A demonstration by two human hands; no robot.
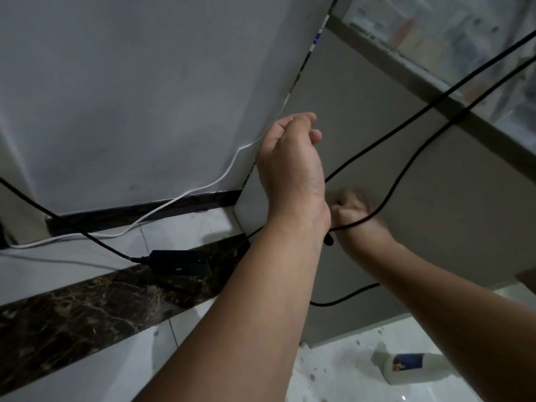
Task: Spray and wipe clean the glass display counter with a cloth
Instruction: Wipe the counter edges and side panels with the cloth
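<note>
the glass display counter fills the upper right, its glass hazy above a dull grey side panel. a whitish bottle with a dark blue label lies on its side on the pale floor, near the counter's base.

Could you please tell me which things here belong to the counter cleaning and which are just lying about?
For the job: glass counter; bottle on the floor, probably the cleaner. No cloth shows.
Lying about: black cables; white cable; power adapter.
</note>
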